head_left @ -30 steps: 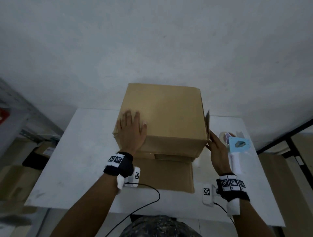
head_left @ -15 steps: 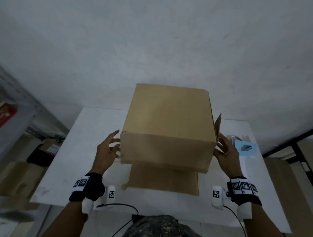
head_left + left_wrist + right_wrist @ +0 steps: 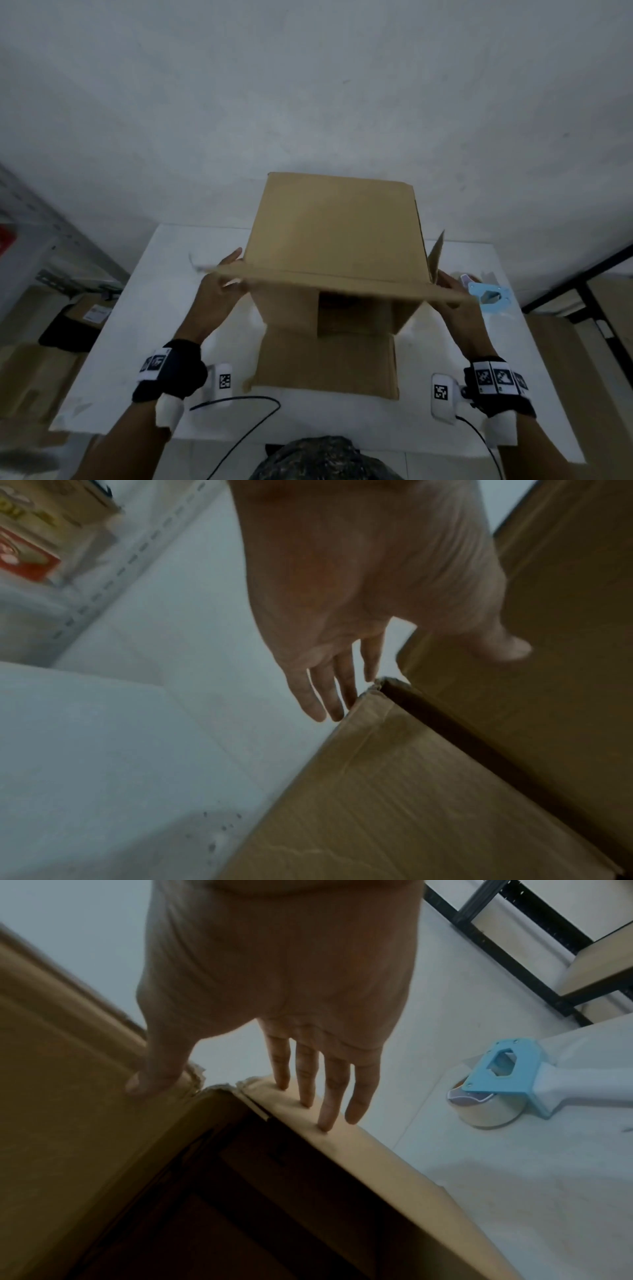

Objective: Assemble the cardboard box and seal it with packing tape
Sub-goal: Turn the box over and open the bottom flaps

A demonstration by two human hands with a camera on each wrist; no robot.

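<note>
A brown cardboard box (image 3: 335,233) lies on its side on the white table (image 3: 144,308), its open end facing me. Its top flap (image 3: 342,279) stands out level toward me. My left hand (image 3: 219,291) is at that flap's left end: the thumb (image 3: 507,647) presses on the flap, and straight fingers (image 3: 318,696) reach past the box corner. My right hand (image 3: 459,301) is at the right end, thumb (image 3: 154,1080) on the flap and straight fingers (image 3: 329,1096) on the side flap's edge (image 3: 359,1139). The lower flap (image 3: 325,363) lies flat on the table. The right side flap (image 3: 436,253) sticks up.
A blue and white tape dispenser (image 3: 486,296) (image 3: 507,1080) lies on the table just right of the box. Metal shelving with cartons (image 3: 51,274) stands to the left and a black-framed rack (image 3: 514,942) to the right. A cable (image 3: 239,404) runs along the near table edge.
My left hand came off the top of the box and went to its left side. The near flap, which hung down, has swung up to level. My right hand stayed at the right corner.
</note>
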